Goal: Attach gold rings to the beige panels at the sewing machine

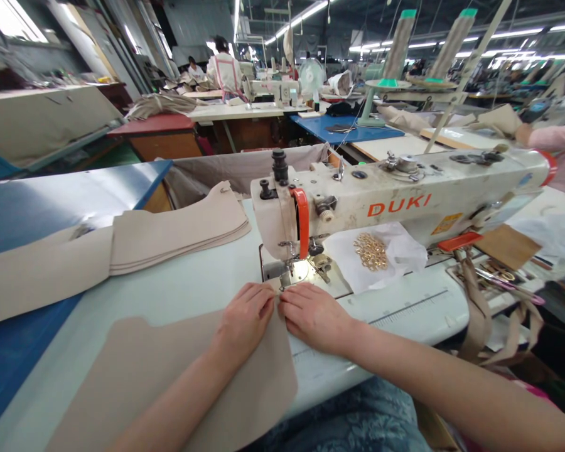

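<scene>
The beige fabric panel (169,376) lies flat on the pale sewing table (179,289). Its far edge sits under the fingertips of both hands, just short of the presser foot (292,271). The left hand (245,320) and the right hand (313,314) rest palm down, side by side and nearly touching. Their fingers are together and slightly curled, pressing the cloth down rather than pinching it. The panel looks thin, light and limp. It probably slides easily on the smooth tabletop and wrinkles if pushed from one side, so it seems best held flat under even pressure close to the edge, or lifted by a corner. Straight beyond the fingers rises the DUKI sewing machine (405,194) with its orange guard (302,220). The lit needle area is near enough to the fingertips to be the main hazard. Beyond and to the right of the right fingers, a white paper (405,260) carries a heap of gold metal rings (371,251). Beyond and to the left of the left fingers sits a stack of beige cut pieces (169,235). Well to the right, beige straps (480,307) hang over the table edge. Thread cones (398,37) stand behind the machine, and another person's pink sleeve (562,150) shows at the far right.
</scene>
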Motion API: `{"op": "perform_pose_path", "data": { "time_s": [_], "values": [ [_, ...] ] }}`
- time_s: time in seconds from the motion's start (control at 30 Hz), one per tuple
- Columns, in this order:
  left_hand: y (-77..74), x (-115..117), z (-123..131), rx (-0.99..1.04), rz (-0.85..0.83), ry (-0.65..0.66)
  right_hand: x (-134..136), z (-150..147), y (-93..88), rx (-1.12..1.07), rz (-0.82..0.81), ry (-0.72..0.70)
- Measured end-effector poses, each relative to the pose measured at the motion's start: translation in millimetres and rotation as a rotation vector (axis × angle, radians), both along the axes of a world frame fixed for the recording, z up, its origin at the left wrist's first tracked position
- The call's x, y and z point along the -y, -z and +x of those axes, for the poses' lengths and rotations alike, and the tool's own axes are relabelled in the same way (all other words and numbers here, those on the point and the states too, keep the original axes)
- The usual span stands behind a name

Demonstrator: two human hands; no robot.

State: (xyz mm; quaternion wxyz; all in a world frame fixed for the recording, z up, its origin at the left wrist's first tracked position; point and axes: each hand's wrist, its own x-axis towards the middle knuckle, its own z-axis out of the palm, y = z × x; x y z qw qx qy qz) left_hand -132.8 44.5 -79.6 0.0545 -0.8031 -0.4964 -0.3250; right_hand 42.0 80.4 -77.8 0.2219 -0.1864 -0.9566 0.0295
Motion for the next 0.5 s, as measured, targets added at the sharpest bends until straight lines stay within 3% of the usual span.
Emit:
{"op": "perform_pose_path", "data": {
  "time_s": [0.5],
  "values": [
    [-1.2, 0.3, 0.7, 0.003, -0.007, 0.0, 0.2, -0.2, 2.4, -0.007, 0.024, -0.015]
  ]
}}
